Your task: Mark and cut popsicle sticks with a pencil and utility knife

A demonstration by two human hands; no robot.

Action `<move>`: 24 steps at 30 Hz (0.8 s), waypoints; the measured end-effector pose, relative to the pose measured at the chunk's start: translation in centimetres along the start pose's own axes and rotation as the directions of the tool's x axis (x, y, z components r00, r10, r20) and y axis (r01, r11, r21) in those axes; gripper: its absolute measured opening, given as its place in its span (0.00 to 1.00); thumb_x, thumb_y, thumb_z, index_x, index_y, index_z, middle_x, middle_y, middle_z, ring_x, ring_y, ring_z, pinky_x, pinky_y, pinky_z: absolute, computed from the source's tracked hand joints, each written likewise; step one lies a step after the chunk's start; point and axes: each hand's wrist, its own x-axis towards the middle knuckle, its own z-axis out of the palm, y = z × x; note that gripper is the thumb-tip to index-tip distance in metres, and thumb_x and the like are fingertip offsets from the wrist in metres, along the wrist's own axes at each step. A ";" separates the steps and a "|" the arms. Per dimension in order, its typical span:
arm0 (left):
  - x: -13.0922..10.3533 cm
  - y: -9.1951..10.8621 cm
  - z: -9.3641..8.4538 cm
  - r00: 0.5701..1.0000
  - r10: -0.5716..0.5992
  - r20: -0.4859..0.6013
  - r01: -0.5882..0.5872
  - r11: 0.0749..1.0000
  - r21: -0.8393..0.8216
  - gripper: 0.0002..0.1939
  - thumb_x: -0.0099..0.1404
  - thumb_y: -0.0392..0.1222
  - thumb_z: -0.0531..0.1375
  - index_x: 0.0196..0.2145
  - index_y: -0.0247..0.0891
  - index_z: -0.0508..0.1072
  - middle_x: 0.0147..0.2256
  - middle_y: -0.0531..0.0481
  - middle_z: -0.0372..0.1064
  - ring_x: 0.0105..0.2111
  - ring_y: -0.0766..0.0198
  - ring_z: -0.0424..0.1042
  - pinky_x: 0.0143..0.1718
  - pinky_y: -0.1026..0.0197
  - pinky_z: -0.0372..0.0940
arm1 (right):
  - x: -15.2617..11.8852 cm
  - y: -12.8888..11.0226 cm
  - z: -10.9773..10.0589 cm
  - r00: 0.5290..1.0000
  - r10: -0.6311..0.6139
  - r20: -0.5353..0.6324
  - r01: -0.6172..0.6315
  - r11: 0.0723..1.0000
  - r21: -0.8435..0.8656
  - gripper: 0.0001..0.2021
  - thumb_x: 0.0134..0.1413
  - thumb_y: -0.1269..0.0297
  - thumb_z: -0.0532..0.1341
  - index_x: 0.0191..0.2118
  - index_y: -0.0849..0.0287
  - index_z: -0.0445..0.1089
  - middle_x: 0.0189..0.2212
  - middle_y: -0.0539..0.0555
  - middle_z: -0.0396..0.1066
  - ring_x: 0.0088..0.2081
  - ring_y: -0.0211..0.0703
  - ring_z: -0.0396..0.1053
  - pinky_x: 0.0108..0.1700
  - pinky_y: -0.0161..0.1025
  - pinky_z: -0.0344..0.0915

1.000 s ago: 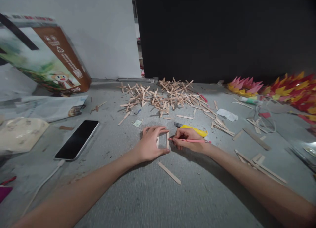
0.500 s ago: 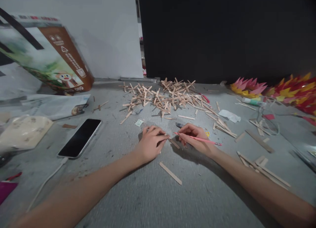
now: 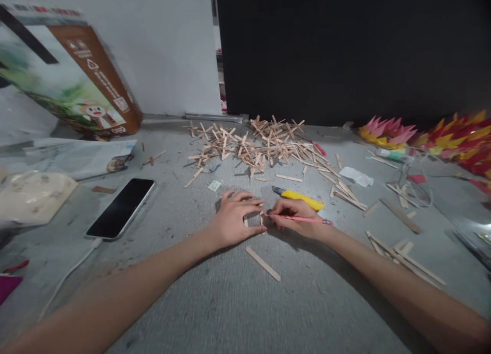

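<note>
Right hand [image 3: 292,215] holding pink pencil [image 3: 307,219], tip at wooden stick [image 3: 262,219] in left hand [image 3: 235,218]; yellow cutter [image 3: 301,197] just beyond.

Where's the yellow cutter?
In the head view, the yellow cutter lies on the table, right of centre, just beyond the right hand and nearer the camera than the pile of wooden sticks.

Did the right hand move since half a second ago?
Yes. The right hand shifted left and nearer the person, uncovering more of the yellow knife.

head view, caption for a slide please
Right hand holding a pink pencil at a wooden stick steadied by the left hand.
</note>
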 end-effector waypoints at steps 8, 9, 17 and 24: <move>0.0 0.1 -0.1 1.000 -0.011 0.008 0.011 1.000 -0.026 0.26 0.61 0.61 0.69 0.54 0.52 0.80 0.61 0.50 0.74 0.65 0.42 0.63 0.68 0.32 0.44 | 0.2 0.5 0.1 0.999 0.042 -0.003 -0.042 0.998 0.045 0.17 0.63 0.47 0.66 0.34 0.57 0.71 0.25 0.51 0.74 0.26 0.39 0.70 0.25 0.35 0.64; 0.0 0.1 -0.1 1.000 -0.012 0.008 0.012 1.000 -0.027 0.26 0.61 0.61 0.69 0.55 0.52 0.80 0.61 0.50 0.74 0.65 0.42 0.63 0.68 0.32 0.44 | 0.2 0.6 0.1 0.999 0.045 -0.001 -0.045 0.998 0.050 0.17 0.62 0.47 0.66 0.34 0.57 0.71 0.25 0.51 0.74 0.26 0.39 0.70 0.25 0.35 0.65; 0.0 0.0 -0.1 1.000 -0.006 0.005 0.006 1.000 -0.024 0.26 0.61 0.60 0.70 0.54 0.52 0.79 0.61 0.51 0.74 0.65 0.42 0.63 0.68 0.32 0.44 | 0.4 0.8 0.0 0.998 0.056 0.020 -0.057 0.995 0.082 0.16 0.62 0.50 0.67 0.33 0.56 0.70 0.26 0.51 0.74 0.26 0.39 0.71 0.27 0.36 0.66; 0.0 0.1 -0.2 1.000 -0.004 0.003 0.004 1.000 -0.019 0.26 0.61 0.61 0.69 0.54 0.51 0.79 0.61 0.51 0.74 0.65 0.43 0.64 0.67 0.33 0.45 | 0.5 0.6 -0.2 0.997 0.059 0.043 -0.062 0.995 0.078 0.16 0.60 0.50 0.68 0.32 0.57 0.69 0.26 0.50 0.73 0.25 0.39 0.71 0.27 0.35 0.66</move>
